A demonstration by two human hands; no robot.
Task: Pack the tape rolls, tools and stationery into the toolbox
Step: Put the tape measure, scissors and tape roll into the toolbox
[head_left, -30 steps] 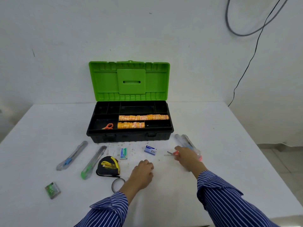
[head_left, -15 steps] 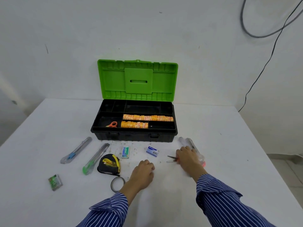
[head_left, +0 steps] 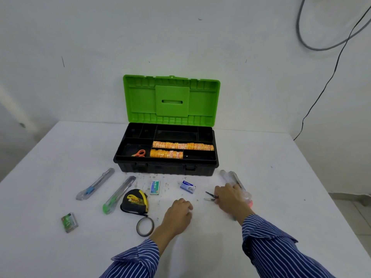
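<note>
Snips [head_left: 210, 197] lay on the table [head_left: 281, 177] just in front of the toolbox [head_left: 166, 167], right hand [head_left: 228, 199] pinching the handle end. Light, stiff, pointed: best gripped at the handles. Left hand [head_left: 177, 214] rested loosely curled, holding nothing.

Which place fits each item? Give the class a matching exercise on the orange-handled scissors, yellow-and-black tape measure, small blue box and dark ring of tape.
Items:
1. orange-handled scissors
2. yellow-and-black tape measure
3. small blue box
4. dark ring of tape

Places:
A. nearest the left sleeve
B. inside the toolbox
C. beside the green-ended knife
D. between toolbox and hands

Pairs: 1-B, 2-C, 3-D, 4-A
</note>
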